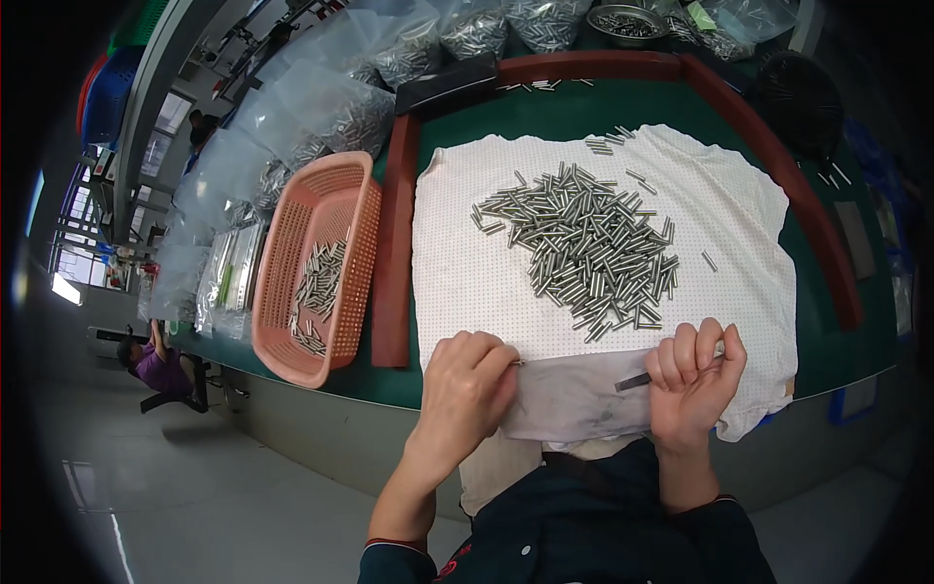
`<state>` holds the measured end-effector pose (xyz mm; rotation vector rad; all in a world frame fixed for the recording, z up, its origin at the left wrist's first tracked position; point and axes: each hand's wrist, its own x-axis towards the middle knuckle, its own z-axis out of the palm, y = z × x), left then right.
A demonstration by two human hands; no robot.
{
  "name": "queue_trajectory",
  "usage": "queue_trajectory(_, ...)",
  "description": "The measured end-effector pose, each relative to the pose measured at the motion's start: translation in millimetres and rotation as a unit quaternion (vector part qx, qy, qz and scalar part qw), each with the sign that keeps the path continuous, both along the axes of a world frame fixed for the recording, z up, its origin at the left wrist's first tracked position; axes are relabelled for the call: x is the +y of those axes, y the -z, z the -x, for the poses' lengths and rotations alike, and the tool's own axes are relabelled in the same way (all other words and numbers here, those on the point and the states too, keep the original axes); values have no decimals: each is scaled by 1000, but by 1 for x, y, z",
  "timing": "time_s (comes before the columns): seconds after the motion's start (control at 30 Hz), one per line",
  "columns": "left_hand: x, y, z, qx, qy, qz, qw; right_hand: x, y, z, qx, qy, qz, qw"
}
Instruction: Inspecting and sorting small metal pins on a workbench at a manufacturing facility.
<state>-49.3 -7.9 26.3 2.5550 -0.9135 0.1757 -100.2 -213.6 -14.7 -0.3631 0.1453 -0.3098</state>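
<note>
Your left hand (pixel 465 382) at near cloth (pixel 467 282) edge, fingers curled, pinching small metal pin. Your right hand (pixel 693 380) fisted, fingers clamped on tweezers (pixel 634 382) pointing left.

Shiny metal pins (pixel 584 248) lie on matt dotted white cloth (pixel 467 282) beside a perforated plastic basket (pixel 365 253).

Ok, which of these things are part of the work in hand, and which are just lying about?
In hand:
left hand pinching a small metal pin
right hand gripping a grey metal rod
pile of short silver metal pins
white dotted cloth

Lying about:
pink slotted plastic basket, partly filled
clear plastic bags of pins
round metal bowl
</note>
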Motion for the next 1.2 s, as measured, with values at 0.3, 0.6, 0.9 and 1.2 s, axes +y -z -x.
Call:
queue_trajectory(0.3, -2, 5, 25, 90, -5, 56, 994, 28, -13, -6, -90, -17, 44, 995)
queue_trajectory(0.6, -1, 15, 30, 74, -24, 106, 991, 65, -6, -16, -84, -25, 66, 994)
queue_trajectory(0.9, 1, 21, 30, 77, -31, 133, 988, 73, -2, -18, -43, -30, 94, 994)
queue_trajectory(1.2, 2, 20, 27, 95, -26, 142, 985, 71, -1, -18, -60, -28, 85, 994)
